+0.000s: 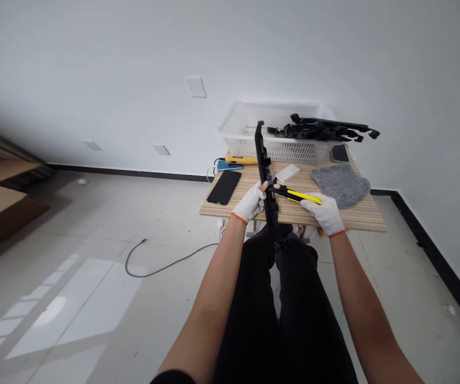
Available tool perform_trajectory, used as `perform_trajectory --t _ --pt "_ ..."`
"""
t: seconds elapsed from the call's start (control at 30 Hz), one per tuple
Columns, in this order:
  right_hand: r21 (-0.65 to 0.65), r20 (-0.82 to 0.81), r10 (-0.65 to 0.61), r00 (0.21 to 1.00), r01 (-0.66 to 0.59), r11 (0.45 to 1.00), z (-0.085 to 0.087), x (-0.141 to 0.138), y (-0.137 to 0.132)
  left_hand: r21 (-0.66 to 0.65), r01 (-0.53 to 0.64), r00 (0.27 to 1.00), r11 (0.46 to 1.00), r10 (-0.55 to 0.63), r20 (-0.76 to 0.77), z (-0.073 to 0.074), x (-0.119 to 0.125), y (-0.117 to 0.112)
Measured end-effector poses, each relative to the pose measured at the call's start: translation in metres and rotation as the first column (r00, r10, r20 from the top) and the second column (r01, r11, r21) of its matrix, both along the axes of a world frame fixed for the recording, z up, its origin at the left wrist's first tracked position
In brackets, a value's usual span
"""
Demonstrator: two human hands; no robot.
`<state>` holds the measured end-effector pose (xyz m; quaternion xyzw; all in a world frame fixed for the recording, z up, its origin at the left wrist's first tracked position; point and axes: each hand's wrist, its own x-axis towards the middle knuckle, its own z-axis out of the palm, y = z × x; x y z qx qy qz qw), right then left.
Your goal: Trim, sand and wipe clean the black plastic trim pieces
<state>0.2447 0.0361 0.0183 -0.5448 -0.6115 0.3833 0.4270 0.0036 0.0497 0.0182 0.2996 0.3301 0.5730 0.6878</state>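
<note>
A long black plastic part (260,152) with clips along it stands tilted over the table's front edge. My left hand (251,202), in a white glove with an orange cuff, is closed round its middle; a bare fingertip shows. My right hand (328,214), gloved the same way, grips a yellow and black utility knife (304,197). The knife's tip end points left and meets the black part just beside my left fingers. Whether the blade touches the plastic is too small to tell.
A white plastic basket (237,128) at the back holds several similar black parts (325,129). On the wooden table (361,217) lie a black phone (224,187), a yellow-handled tool (241,160), a white block (288,173), a grey cloth (341,184) and another phone (339,153). A black cable (169,268) trails on the floor.
</note>
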Motion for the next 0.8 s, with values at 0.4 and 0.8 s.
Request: perform_trajectory --t 0.4,0.8 --pt "-0.083 -0.069 0.043 0.997 -0.049 0.995 0.002 0.002 -0.002 -0.029 -0.026 0.999 0.999 0.024 -0.037 -0.008 -0.004 0.006" --pt "-0.104 -0.051 0.084 0.995 -0.089 0.991 0.003 0.003 -0.001 -0.155 -0.081 0.996 0.985 0.085 0.018 -0.009 -0.004 0.010"
